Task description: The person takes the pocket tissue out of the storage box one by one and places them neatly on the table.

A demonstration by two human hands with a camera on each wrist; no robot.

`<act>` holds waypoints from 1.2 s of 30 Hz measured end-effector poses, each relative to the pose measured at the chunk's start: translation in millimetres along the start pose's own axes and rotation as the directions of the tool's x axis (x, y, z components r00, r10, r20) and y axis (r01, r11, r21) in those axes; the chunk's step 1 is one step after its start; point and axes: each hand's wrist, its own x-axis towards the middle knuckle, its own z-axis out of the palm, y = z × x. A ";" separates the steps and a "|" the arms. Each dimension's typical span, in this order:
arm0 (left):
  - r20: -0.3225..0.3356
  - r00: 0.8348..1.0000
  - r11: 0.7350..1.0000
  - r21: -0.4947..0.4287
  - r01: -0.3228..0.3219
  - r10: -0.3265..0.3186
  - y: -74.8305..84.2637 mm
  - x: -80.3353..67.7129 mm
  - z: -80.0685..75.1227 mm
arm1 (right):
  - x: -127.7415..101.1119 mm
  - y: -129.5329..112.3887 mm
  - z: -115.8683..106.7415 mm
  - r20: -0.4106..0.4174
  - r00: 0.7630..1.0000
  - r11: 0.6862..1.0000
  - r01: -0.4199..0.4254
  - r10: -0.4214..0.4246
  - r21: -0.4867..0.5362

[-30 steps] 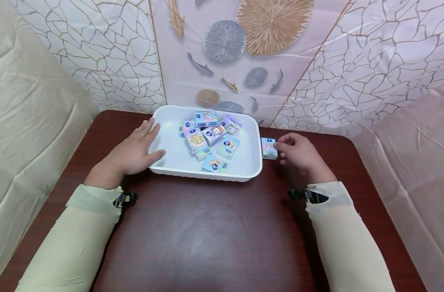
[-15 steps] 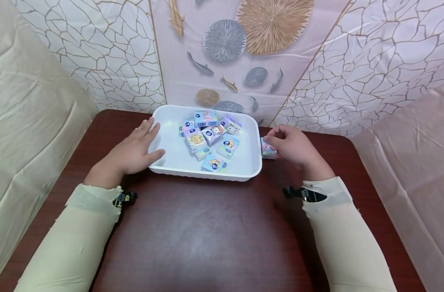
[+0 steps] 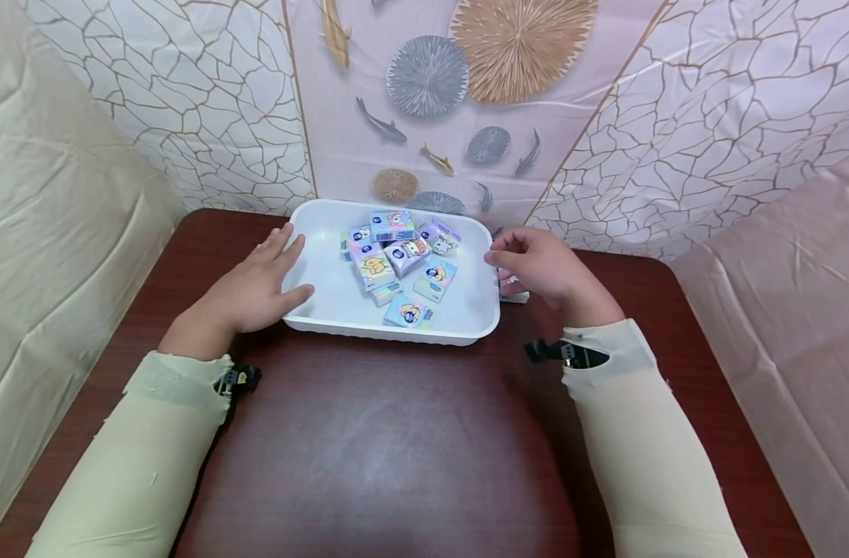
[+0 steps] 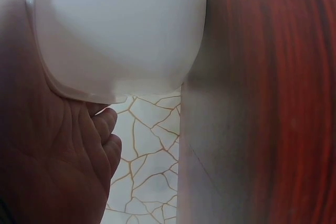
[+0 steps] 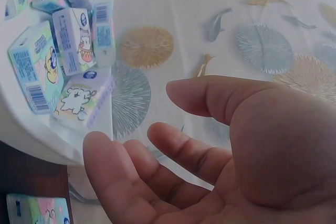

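Note:
A white tray [image 3: 397, 335] holds several small colourful tissue packs [image 3: 397, 260]. My left hand [image 3: 257, 287] lies flat on the table, its straight fingers and thumb against the tray's left edge. The left wrist view shows the palm [image 4: 52, 156] under the tray's rim [image 4: 121, 30]. My right hand [image 3: 536, 265] hovers over the tray's right rim with loosely curled fingers [image 5: 131, 171] and holds nothing. One tissue pack [image 3: 513, 291] lies on the table beside the tray, partly hidden by that hand, and shows again as a pack [image 5: 37, 211] below the fingers.
The dark red wooden table [image 3: 397, 449] stands against a wall with a patterned sheet [image 3: 466, 93]. Draped cloth hangs on the left [image 3: 55, 194] and the right [image 3: 801, 294]. Bare tabletop stretches between my forearms.
My right hand has let go of the pack on the table, then lifted and moved left to the tray's right rim. The left hand has not moved.

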 end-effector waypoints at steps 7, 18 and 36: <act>-0.013 1.000 1.000 -0.006 -0.012 0.012 -0.5 0.5 0.3 | 6.6 -5.9 7.5 0.028 0.999 1.000 -0.022 0.021 0.007; 0.001 1.000 1.000 -0.008 0.002 -0.002 0.6 0.1 1.0 | 16.0 -8.5 16.7 0.038 0.997 0.998 -0.061 0.061 0.004; 0.001 1.000 1.000 -0.011 0.000 0.000 -1.8 1.3 0.7 | 40.2 -19.1 37.7 0.025 0.993 0.993 -0.115 0.116 -0.029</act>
